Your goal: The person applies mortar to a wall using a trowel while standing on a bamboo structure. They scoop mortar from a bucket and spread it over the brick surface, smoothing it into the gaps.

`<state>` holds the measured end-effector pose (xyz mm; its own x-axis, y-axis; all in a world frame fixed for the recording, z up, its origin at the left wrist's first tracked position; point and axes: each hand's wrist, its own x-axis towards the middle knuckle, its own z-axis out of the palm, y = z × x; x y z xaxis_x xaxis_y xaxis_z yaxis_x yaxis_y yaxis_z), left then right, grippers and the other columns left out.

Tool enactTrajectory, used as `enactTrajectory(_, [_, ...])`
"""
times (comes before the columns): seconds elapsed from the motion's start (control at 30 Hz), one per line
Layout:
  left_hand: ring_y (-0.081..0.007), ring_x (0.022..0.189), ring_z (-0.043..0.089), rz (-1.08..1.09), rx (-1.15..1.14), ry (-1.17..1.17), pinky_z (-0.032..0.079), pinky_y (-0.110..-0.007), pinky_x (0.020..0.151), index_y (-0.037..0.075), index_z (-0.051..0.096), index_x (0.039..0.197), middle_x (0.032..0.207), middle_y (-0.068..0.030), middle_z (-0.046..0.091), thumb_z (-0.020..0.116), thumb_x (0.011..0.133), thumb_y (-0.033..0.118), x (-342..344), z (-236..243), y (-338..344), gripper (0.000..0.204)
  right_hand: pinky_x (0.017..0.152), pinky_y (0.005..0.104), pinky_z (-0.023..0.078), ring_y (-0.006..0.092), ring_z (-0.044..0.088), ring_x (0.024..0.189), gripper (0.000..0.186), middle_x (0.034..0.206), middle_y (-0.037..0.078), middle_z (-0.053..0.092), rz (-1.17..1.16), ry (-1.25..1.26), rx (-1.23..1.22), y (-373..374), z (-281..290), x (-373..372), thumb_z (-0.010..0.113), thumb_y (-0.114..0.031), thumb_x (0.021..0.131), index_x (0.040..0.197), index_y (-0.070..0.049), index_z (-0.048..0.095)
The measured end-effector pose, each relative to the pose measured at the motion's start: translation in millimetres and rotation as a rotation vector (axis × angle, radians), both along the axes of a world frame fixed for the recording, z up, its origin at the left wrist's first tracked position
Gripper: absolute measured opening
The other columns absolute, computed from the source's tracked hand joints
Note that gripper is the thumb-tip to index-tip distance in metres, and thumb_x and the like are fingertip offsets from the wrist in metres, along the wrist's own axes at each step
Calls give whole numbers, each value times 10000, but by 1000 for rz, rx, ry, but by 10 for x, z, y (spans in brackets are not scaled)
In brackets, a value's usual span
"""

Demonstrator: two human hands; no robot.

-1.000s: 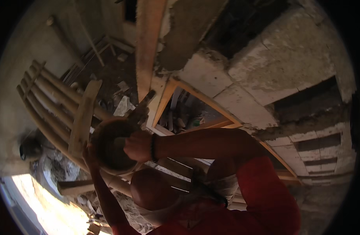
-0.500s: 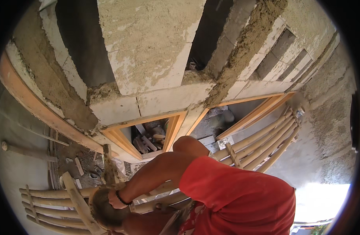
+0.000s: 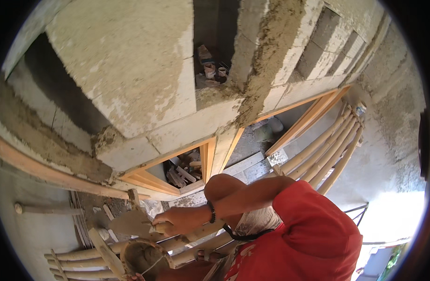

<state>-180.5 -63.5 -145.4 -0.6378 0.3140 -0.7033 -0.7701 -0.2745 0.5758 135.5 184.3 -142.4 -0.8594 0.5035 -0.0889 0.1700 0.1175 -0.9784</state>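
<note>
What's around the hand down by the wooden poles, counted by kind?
trowel, gripped by the right hand: 1
round mortar bucket, just below the trowel: 1
black wristband, on that wrist: 1
Total: 3
</note>
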Motion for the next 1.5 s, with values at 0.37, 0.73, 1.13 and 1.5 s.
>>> enactTrajectory(0.37, [-279,773,535,-287,-400,-167,472,-507,710,42,590,955,826,-100,580,556,952,261,273,32,851,222,522,331,497,157,615,572,407,737,77,660,-316,-145,-446,-175,823,474,626,-202,864,1218,-7,574])
enactTrajectory(0.73, [-235,739,552,-621,-436,175,471,-498,771,51,547,1002,821,-82,576,563,963,255,626,993,1036,208,410,293,416,117,539,445,138,550,25,569,-379,76,-863,-414,1740,534,672,-139,806,762,-17,625])
enactTrajectory(1.13, [-153,606,461,-1072,-333,142,405,-366,667,138,475,798,648,-9,447,617,938,286,2080,2270,1577,248,613,315,515,141,608,698,283,807,52,652,-852,39,-704,-601,2529,622,694,-264,848,972,-14,650])
enactTrajectory(1.5, [-283,1344,410,-1669,-55,272,364,-386,1091,5,301,1488,1458,-193,373,458,1028,431,3721,3280,2022,646,828,348,539,167,646,923,206,940,74,633,-1467,599,-976,-614,3215,1606,648,-220,915,1051,-66,628])
